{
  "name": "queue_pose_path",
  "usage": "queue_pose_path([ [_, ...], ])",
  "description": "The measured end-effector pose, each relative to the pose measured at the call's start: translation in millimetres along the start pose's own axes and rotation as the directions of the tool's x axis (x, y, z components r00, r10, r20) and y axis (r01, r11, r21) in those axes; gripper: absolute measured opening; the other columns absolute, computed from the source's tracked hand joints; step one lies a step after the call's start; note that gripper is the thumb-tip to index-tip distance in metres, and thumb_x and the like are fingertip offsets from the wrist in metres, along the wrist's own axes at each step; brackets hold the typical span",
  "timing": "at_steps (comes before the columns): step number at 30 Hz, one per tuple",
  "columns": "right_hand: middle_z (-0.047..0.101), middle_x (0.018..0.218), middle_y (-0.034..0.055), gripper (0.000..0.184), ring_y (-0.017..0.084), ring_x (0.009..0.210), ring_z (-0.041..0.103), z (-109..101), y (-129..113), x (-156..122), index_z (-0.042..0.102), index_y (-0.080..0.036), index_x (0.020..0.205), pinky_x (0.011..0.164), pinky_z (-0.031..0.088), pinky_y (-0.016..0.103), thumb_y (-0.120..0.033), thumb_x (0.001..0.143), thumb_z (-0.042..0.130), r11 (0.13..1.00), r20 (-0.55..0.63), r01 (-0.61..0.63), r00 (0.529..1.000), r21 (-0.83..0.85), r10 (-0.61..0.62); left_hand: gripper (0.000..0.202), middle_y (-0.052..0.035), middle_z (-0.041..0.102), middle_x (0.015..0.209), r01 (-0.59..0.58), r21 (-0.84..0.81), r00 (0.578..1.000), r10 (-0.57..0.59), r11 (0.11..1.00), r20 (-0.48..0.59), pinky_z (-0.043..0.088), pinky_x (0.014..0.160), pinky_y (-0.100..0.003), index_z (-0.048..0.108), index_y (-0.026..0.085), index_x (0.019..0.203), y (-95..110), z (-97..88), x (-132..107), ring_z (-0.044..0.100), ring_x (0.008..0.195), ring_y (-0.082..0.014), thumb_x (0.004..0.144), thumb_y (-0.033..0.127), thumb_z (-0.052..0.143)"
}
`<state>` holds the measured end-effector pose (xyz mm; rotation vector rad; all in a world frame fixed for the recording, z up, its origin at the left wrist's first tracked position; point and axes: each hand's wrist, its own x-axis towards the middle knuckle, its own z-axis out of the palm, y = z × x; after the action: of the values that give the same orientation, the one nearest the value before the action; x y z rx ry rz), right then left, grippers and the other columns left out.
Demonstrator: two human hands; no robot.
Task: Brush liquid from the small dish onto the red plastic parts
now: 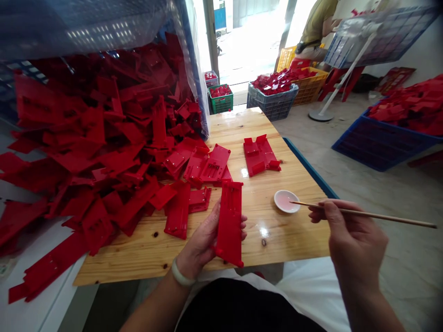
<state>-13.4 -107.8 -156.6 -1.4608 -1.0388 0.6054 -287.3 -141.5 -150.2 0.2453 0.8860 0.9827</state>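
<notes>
My left hand [204, 235] is wrapped round a long red plastic part [230, 226], held tilted above the table's front edge. Between the fingers of my right hand [356, 235] is a thin paintbrush [380, 215] with a wooden handle. Its tip reaches over the rim of a small white dish [287, 201], which holds a pale pinkish liquid. Beyond the dish, red parts with raised flaps [260, 154] lie on the wooden table. A large heap of red parts [114, 152] spreads out on the left, some of it close to my left hand.
A tipped blue crate [194, 69] with plastic lining stands behind the heap. On the floor are a grey crate [273, 101], a green crate [221, 103] and a blue crate [377, 143] of red parts. A person [316, 27] works at the back, near a white stand [341, 87].
</notes>
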Motion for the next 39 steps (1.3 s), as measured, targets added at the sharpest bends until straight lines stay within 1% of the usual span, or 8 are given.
queue_pose_path([
  [5,0.080,0.082,0.0041,0.040,0.021,0.068,0.075,-3,9,2,0.077,-0.023,0.100,0.069,0.063,0.035,-0.062,0.096,0.080,0.997,0.019,-0.004,1.000,-0.072,0.006,0.101,-0.0046,0.083,0.116,-0.117,-0.076,0.992,0.113,0.990,-0.062,0.062,0.075,-0.020,0.052,0.027,0.161,-4,-5.8,18,0.079,0.086,-0.0149,0.072,0.019,0.100],
  [12,0.080,0.081,0.0035,0.041,0.020,0.068,0.075,-4,15,1,0.077,-0.022,0.101,0.070,0.062,0.033,-0.062,0.096,0.080,0.997,-0.014,-0.019,1.000,-0.074,0.018,0.076,-0.0070,0.079,0.138,-0.184,-0.167,0.974,0.156,0.969,-0.166,0.062,0.106,-0.034,0.064,0.026,0.146,-8,-4.6,28,0.079,0.115,-0.0236,0.075,0.006,0.086],
  [16,0.080,0.081,0.0030,0.041,0.019,0.067,0.075,-4,17,-1,0.078,-0.021,0.100,0.068,0.061,0.032,-0.061,0.095,0.082,0.999,-0.014,-0.027,1.000,-0.034,0.026,0.045,-0.0164,0.081,0.127,-0.113,-0.206,0.982,0.077,0.972,-0.172,0.060,0.114,-0.050,0.073,0.013,0.122,-8,-5.5,29,0.076,0.126,-0.0370,0.077,0.014,0.076],
  [20,0.080,0.084,0.0014,0.031,0.017,0.069,0.075,-1,9,-7,0.078,-0.022,0.102,0.072,0.061,0.031,-0.052,0.098,0.084,0.999,-0.037,-0.015,0.999,0.050,0.017,0.043,-0.0163,0.082,0.124,-0.079,-0.236,0.981,0.034,0.969,-0.190,0.062,0.110,-0.056,0.072,0.012,0.127,-4,-2.3,25,0.077,0.121,-0.0371,0.086,0.020,0.064],
  [24,0.081,0.087,0.0007,0.020,0.018,0.072,0.076,5,-13,-19,0.078,-0.023,0.104,0.073,0.062,0.033,-0.043,0.102,0.083,0.972,-0.001,0.002,1.000,0.233,-0.002,0.042,-0.0192,0.083,0.123,-0.051,-0.230,0.987,0.013,0.972,-0.163,0.068,0.088,-0.042,0.076,0.007,0.128,3,11.1,12,0.081,0.103,-0.0302,0.107,0.033,0.050],
  [28,0.082,0.090,-0.0009,0.009,0.016,0.072,0.077,12,-38,-33,0.078,-0.025,0.108,0.075,0.065,0.032,-0.034,0.108,0.076,0.946,0.142,0.009,0.988,0.324,-0.058,0.069,-0.0233,0.082,0.129,-0.024,-0.178,0.998,0.012,0.984,-0.064,0.065,0.070,-0.030,0.082,0.003,0.121,6,25.6,-6,0.080,0.090,-0.0231,0.118,0.047,0.029],
  [32,0.082,0.091,-0.0022,0.008,0.012,0.072,0.077,19,-57,-44,0.079,-0.027,0.111,0.075,0.066,0.026,-0.026,0.111,0.070,0.947,0.262,0.052,0.955,0.316,-0.140,0.077,-0.0207,0.085,0.111,-0.023,-0.074,0.997,0.018,0.997,-0.073,0.065,0.078,-0.029,0.086,0.004,0.111,-2,33.3,-22,0.080,0.093,-0.0246,0.116,0.062,0.034],
  [39,0.081,0.104,-0.0009,0.019,0.010,0.083,0.080,29,-63,-52,0.077,-0.027,0.123,0.082,0.066,0.020,-0.017,0.111,0.065,0.939,0.403,0.189,0.866,0.286,-0.297,0.086,-0.0161,0.083,0.094,0.003,0.081,0.991,0.008,0.997,-0.136,0.062,0.080,-0.034,0.084,0.009,0.107,-14,43.6,-39,0.078,0.085,-0.0270,0.092,0.090,0.061],
])
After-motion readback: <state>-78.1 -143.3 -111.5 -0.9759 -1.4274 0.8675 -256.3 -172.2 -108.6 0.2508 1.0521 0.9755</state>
